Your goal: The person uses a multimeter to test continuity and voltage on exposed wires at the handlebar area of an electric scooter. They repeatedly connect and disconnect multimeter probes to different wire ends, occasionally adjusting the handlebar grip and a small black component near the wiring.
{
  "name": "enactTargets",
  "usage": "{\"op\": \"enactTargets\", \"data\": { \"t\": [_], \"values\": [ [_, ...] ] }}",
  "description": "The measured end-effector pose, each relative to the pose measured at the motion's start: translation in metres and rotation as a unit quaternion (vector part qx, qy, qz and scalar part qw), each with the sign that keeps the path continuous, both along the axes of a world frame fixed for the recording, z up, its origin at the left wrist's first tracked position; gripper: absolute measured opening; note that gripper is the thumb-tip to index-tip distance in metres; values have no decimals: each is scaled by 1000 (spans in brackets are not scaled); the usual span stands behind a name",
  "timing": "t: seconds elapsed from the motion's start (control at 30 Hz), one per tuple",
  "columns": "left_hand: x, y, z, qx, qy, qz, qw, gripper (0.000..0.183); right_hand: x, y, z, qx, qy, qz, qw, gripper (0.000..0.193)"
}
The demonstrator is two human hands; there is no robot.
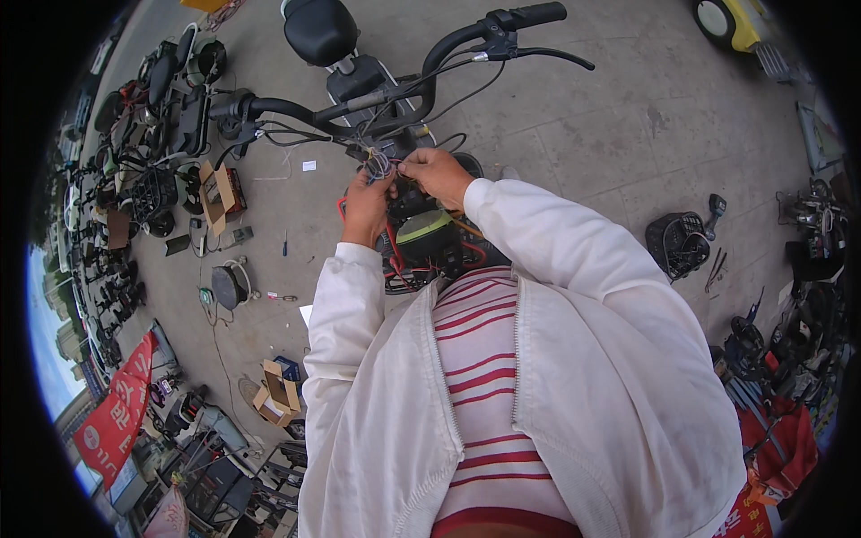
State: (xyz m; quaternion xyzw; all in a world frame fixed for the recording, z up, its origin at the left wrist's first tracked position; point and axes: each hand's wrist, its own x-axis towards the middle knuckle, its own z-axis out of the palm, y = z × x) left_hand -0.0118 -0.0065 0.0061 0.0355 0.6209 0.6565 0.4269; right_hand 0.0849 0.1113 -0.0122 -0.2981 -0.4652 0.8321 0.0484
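Observation:
Both hands work at a bundle of thin wires (378, 162) at the front of an electric scooter, just below its black handlebar (430, 67). My left hand (366, 208) is closed, its fingertips pinched on the wires from the left. From the right, my right hand (437, 176) pinches a thin wire at the bundle's edge. Below the hands sits a black and yellow-green part (426, 235) with red wires beside it. The scooter's black seat (320, 31) lies beyond the handlebar. Exactly which wire ends the fingertips hold is too small to make out.
On the paved ground at the left lie an open cardboard box (221, 199), a screwdriver (285, 243) and a round stool (231, 285). At the right are a black basket (678, 245) and a cordless drill (716, 213). Parked scooters (152, 193) line the far left.

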Motion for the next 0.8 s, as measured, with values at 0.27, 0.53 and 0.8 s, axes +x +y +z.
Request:
{"op": "enactTargets", "data": {
  "t": [0.27, 0.53, 0.8],
  "values": [
    [0, 2, 0, -4, 1, 6, 1000, 9, 3, 2, -2, 56, 15, 41, 997, 16],
    [-1, 1, -4, -15, 36, -9, 999, 9, 4, -1, -3, 117, -5, 33, 993, 15],
    [10, 8, -1, -49, 103, 18, 993, 9, 5, 0, -4, 111, -5, 44, 993, 16]
  ]
}}
